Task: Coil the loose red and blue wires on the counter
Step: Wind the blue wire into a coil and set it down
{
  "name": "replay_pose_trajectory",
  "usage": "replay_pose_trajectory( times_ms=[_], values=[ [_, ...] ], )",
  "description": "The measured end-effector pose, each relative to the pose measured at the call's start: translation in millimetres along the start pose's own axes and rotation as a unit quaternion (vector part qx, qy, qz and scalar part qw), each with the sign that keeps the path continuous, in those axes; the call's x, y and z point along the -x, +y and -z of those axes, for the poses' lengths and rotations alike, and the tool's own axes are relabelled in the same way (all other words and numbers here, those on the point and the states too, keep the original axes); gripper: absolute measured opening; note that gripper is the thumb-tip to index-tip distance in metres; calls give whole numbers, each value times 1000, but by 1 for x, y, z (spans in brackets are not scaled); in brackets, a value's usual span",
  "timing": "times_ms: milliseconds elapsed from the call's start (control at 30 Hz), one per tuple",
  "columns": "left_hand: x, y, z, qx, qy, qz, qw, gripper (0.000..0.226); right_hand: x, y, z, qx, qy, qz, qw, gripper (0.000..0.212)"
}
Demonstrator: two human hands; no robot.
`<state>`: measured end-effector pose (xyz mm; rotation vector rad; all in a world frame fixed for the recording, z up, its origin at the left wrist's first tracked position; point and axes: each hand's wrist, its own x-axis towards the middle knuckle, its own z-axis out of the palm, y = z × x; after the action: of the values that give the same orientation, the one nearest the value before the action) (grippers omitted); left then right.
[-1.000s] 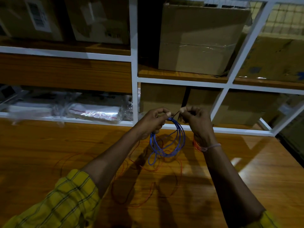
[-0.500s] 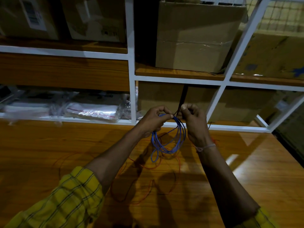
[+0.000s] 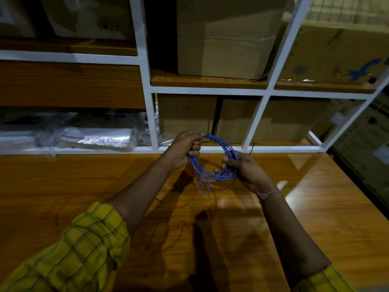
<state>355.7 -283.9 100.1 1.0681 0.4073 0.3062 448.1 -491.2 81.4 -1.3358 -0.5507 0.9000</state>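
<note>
Left hand (image 3: 185, 148) and right hand (image 3: 242, 167) pinch opposite sides of the blue wire (image 3: 212, 175) coil above the table (image 3: 315, 218). Light and springy, likely to unwind; grip where loops bunch. Red wire (image 3: 179, 230) lies loose.

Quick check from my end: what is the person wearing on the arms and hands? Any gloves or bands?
No gloves; the left hand and right hand are bare. Both arms have yellow plaid sleeves with dark check lines, pushed up toward the elbows. A thin pale band circles the right wrist.

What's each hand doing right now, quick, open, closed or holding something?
Left hand: closed, gripping the thin blue wire coil at its top left.
Right hand: closed, gripping the same coil's right side.
</note>
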Motion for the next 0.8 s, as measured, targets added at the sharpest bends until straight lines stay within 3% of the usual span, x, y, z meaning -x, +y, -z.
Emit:
replay_pose_trajectory(
  times_ms=[133,233,333,467,667,733,800],
  values=[
    [-15,-31,-14,-85,7,36,996,18,5,14,27,-105,55,-24,993,11],
    [-28,-57,-23,-217,-23,39,975,25,8,25,50,-117,141,-34,982,9],
    [-40,-73,-29,-330,-25,37,943,22,12,36,69,-102,222,-56,968,28],
    [-61,-92,-25,-382,4,20,924,15,6,65,77,-2,300,-69,952,39],
    [-108,-100,-15,-424,129,-55,895,28,-39,105,70,131,348,-38,928,29],
    [-113,-96,-13,-456,118,-52,881,24,-61,106,64,172,358,-30,917,25],
    [-112,-100,-9,-507,61,-19,860,40,-79,115,62,241,356,-49,901,33]
  ],
)
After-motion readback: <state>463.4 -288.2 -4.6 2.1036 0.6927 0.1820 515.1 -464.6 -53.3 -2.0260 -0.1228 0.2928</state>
